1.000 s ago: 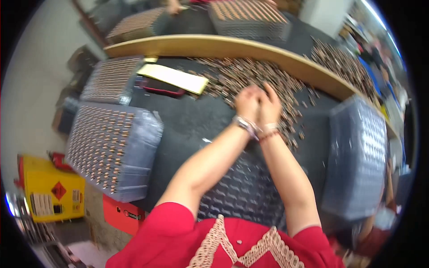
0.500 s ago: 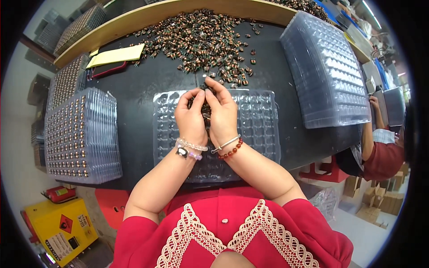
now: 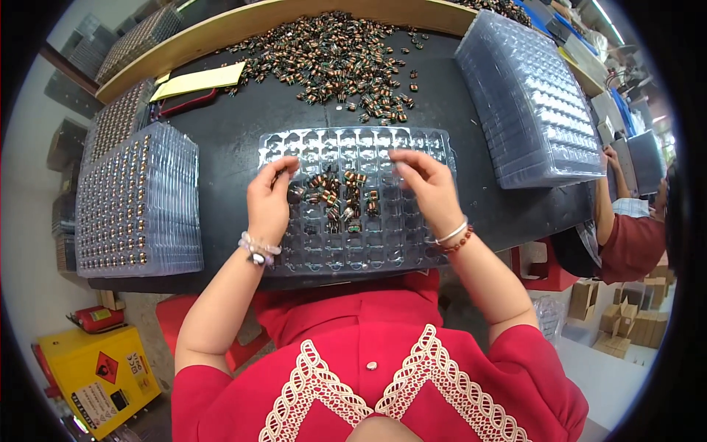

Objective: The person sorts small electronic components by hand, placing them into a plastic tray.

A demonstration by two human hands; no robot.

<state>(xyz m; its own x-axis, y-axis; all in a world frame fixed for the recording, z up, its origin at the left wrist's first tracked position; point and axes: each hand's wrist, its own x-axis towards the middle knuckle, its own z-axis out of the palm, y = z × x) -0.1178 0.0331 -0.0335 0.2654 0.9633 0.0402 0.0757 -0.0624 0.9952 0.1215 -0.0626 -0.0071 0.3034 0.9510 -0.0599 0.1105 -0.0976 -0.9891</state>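
A clear plastic tray (image 3: 313, 254) with rows of pockets lies in front of me. Several loose copper-wound coils (image 3: 331, 197) are heaped on its middle, some tilted across the pockets. My left hand (image 3: 271, 199) is over the tray's left side, thumb and fingers closed on a small dark piece that looks like one of the coils, mostly hidden by the fingers. Over the right side hovers my right hand (image 3: 431, 190), fingers stretched and thumb apart, slightly blurred, with nothing visible in it.
Beyond the tray spreads a big pile of coils (image 3: 331, 62) against a wooden board (image 3: 243, 27). Filled trays (image 3: 140, 206) are stacked at left, clear trays (image 3: 526, 103) at right. Yellow paper (image 3: 199, 81) lies by red-handled pliers (image 3: 188, 103). A person (image 3: 630, 243) sits at far right.
My hands were cupped together at the tray's far edge around coils. Now they are spread apart, left and right, and a heap of coils lies on the tray's middle.
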